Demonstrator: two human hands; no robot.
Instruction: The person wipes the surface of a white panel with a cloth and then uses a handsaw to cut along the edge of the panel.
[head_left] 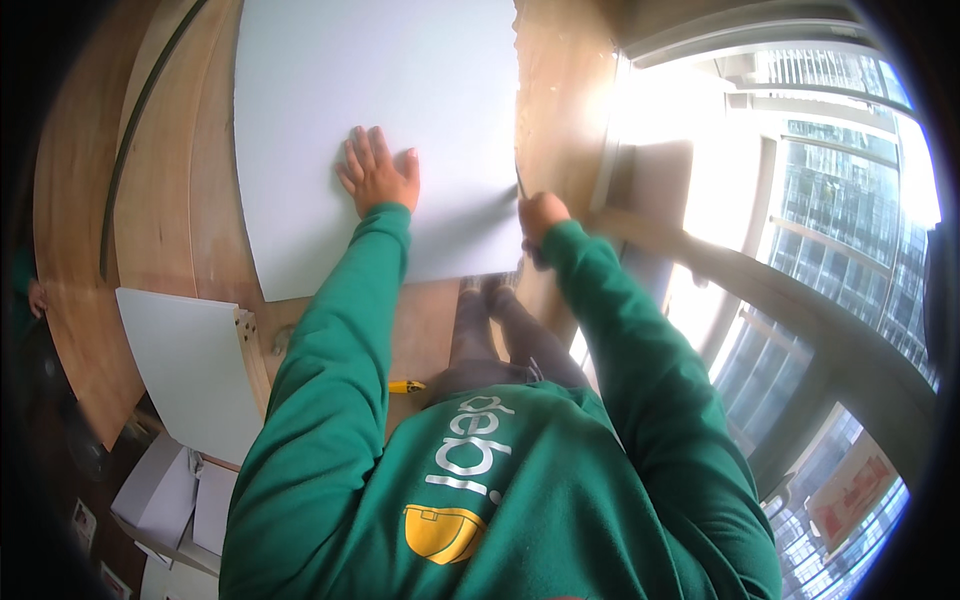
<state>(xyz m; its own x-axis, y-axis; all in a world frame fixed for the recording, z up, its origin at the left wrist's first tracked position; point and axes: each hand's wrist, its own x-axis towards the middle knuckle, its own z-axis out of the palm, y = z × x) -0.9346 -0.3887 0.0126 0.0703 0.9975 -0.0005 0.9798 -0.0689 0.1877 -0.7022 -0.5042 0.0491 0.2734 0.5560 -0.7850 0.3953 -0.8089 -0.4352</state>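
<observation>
A large white board (330,70) lies before me, its right edge rough and uneven. My left hand (382,178) rests flat on it, fingers spread, near the middle of its lower half. At the board's right edge, my right hand (543,216) is closed round a thin-bladed cutting tool (520,184). Its narrow dark blade points up along that edge, and part of its dark handle shows below my fist. Blur and my fingers hide the rest, so I cannot tell whether it is a knife or a saw.
Wooden panels (165,170) stretch along the left. A smaller white panel (185,360) leans at lower left, above white boxes (160,490). A yellow-and-black object (406,386) lies by my left forearm. Bright windows (840,180) line the right. Another person's hand (37,298) shows at far left.
</observation>
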